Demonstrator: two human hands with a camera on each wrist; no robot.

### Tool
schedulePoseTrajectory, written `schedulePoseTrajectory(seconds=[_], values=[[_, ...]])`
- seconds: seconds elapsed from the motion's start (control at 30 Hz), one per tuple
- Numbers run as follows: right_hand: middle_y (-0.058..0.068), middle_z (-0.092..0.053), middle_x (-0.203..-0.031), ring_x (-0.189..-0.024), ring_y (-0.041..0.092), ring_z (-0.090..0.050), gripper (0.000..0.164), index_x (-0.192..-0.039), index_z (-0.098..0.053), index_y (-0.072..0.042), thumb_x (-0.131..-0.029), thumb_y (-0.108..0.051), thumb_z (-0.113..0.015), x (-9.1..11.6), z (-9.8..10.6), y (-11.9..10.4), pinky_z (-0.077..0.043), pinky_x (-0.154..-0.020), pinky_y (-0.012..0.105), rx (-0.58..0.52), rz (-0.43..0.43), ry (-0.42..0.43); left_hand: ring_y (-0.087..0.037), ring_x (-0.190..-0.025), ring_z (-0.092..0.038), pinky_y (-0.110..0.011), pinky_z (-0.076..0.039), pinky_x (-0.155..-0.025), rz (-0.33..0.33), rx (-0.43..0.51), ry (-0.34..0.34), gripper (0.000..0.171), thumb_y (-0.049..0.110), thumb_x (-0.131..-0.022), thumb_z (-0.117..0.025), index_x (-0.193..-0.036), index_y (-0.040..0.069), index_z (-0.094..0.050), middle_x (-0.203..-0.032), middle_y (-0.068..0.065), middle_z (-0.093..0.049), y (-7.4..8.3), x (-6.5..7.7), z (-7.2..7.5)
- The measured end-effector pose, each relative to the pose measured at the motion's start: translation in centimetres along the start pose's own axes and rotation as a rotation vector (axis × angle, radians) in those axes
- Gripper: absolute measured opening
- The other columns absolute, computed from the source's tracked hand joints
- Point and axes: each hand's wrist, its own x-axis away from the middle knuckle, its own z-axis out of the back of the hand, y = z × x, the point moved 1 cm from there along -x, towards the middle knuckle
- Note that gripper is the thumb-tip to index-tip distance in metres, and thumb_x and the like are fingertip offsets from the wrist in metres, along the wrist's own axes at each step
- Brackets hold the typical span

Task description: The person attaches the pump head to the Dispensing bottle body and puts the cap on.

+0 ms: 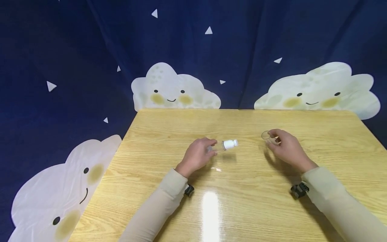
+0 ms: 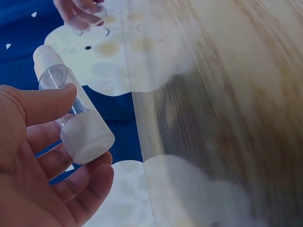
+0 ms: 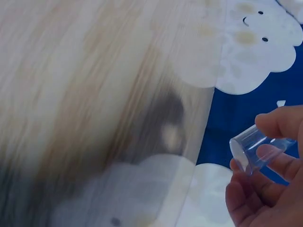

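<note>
My left hand [image 1: 198, 154] grips a small clear pump bottle [image 2: 57, 78] with a white base and a white top. In the head view the bottle lies tilted nearly level, its white top toward the right, above the table. The left wrist view shows the thumb across its clear body and the fingers curled beneath. Over to the right, my right hand [image 1: 287, 148] holds a clear plastic cap [image 3: 248, 149] between thumb and fingers. The cap's round open rim points left in the head view. Bottle and cap are apart.
The wooden table [image 1: 242, 195] has a shiny surface with a bright light reflection. Behind it and to the left hangs a dark blue curtain [image 1: 235, 50] printed with smiling clouds. Each wrist carries a small black device [image 1: 300, 190] at the sleeve.
</note>
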Motion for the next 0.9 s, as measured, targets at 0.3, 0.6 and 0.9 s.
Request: schedulePoseTrajectory(seconds=[0.3,0.6,0.9], values=[[0.023,-0.068,-0.109,-0.092,0.036,-0.064,0.039,-0.127,-0.064,-0.002,-0.088,-0.008,-0.069,0.3,-0.3,-2.1,-0.049,-0.077,0.05,0.054,0.134,0.051,-0.024,-0.106,-0.067,-0.038,-0.054,-0.091,-0.001,0.006,-0.003,0.041,0.022,-0.089,-0.074,-0.128,0.011,-0.067,-0.123,-0.007,-0.071,0.1,-0.1,0.1],[0.018,-0.063,-0.11,-0.093,0.03,-0.068,0.045,-0.133,-0.061,-0.003,-0.089,-0.005,-0.069,1.1,-0.6,-4.2,-0.055,-0.074,0.041,0.009,0.165,-0.008,-0.024,-0.107,-0.067,-0.037,-0.054,-0.092,-0.001,0.003,-0.004,0.04,0.022,-0.089,-0.074,-0.127,0.011,-0.068,-0.124,-0.006,-0.071,0.3,-0.1,-0.1],[0.01,-0.063,-0.105,-0.08,0.014,-0.058,0.041,-0.127,-0.065,-0.005,-0.087,-0.005,-0.073,1.7,-0.8,-5.8,-0.05,-0.064,0.027,0.024,0.24,0.012,-0.023,-0.107,-0.067,-0.035,-0.055,-0.091,-0.013,-0.01,-0.001,0.039,0.022,-0.089,-0.075,-0.126,0.014,-0.068,-0.123,-0.004,-0.071,0.7,-0.2,-0.3]])
